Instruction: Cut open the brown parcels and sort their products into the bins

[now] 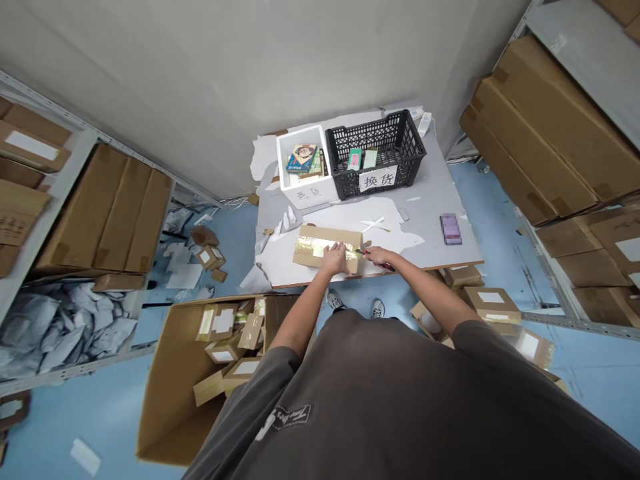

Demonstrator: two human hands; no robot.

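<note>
A closed cardboard box (310, 241) with shiny tape across it lies near the front edge of the table. My left hand (335, 258) rests on its top with the fingers spread. At the box's right end my right hand (377, 256) is closed around a cutting tool (387, 267) with red and dark handles. The tool's tip is at the taped end of the box; its exact shape is too small to tell.
Behind the box stand a white bin (309, 195) with books and a black crate (420, 160) with small packs. Paper scraps (374, 225) and a purple item (451, 229) lie on the table (430, 250). A large carton (167, 373) holds parcels; shelves flank both sides.
</note>
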